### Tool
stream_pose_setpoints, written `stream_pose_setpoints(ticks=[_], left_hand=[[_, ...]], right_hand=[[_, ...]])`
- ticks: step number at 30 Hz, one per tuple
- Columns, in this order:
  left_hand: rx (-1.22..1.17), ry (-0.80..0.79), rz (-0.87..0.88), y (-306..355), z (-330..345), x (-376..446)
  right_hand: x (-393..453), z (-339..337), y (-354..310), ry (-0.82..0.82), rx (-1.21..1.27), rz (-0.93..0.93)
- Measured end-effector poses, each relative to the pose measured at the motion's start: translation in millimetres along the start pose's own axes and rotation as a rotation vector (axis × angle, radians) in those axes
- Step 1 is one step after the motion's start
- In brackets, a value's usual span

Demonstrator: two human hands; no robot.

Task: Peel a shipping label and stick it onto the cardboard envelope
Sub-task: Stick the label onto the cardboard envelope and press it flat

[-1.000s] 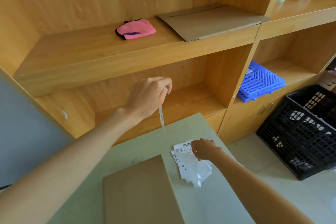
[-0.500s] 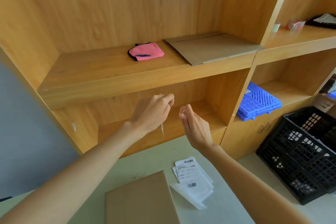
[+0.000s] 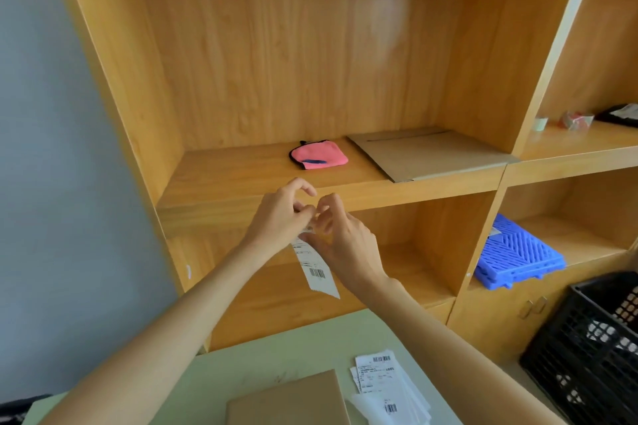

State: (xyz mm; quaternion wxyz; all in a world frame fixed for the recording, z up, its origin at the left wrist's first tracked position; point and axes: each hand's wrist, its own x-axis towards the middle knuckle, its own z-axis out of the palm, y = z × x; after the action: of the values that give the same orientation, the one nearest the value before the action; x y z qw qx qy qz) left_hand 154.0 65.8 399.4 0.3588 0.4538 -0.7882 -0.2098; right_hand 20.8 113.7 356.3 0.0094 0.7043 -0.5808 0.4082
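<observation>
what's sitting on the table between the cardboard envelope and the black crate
In the head view, a stack of shipping labels lies on the table right of the cardboard envelope; beyond the table edge stands the black crate.

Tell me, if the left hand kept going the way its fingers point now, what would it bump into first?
Almost at once, the right hand: the left hand points right, fingertips meeting over the shipping label top. Depth is unclear.

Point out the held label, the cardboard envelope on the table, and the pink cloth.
held label [image 3: 317, 273]: head view, barcode area.
cardboard envelope [image 3: 288, 402]: head view, top face.
pink cloth [image 3: 319, 155]: head view, centre.
</observation>
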Motion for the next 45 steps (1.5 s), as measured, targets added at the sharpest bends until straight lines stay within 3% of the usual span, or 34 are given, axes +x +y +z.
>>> stream_pose_setpoints(ticks=[4, 10, 15, 19, 24, 37, 45], left_hand=[[0.023, 0.010, -0.024, -7.8, -23.4, -8.2], [0.062, 0.189, 0.038, -21.1, -61.9, -19.4], [-0.110, 0.086, -0.079, -49.6, -67.3, -39.1], [-0.176, 0.200, -0.104, -69.3, -56.6, -40.8], [-0.044, 0.255, -0.101, -79.8, -42.1, -37.2], [-0.007, 0.118, -0.331, -162.0, 53.9, -122.0], [0.039, 0.060, -0.372, -194.1, 91.7, -156.3]], right_hand=[[12.5, -1.0, -13.7, -0.056, 0.038, 0.035], [20.9, 5.3, -29.7, -0.048, 0.056, 0.025], [24.1, 14.9, -39.6, -0.038, 0.155, 0.041], [27.3, 21.9, -46.7, -0.067, 0.220, 0.090], [34.6, 29.7, -44.0, -0.136, 0.158, 0.237], [-58.7, 120.8, 19.4, -0.477, 0.089, 0.492], [-104.3, 156.2, 44.7, -0.552, 0.075, 0.533]])
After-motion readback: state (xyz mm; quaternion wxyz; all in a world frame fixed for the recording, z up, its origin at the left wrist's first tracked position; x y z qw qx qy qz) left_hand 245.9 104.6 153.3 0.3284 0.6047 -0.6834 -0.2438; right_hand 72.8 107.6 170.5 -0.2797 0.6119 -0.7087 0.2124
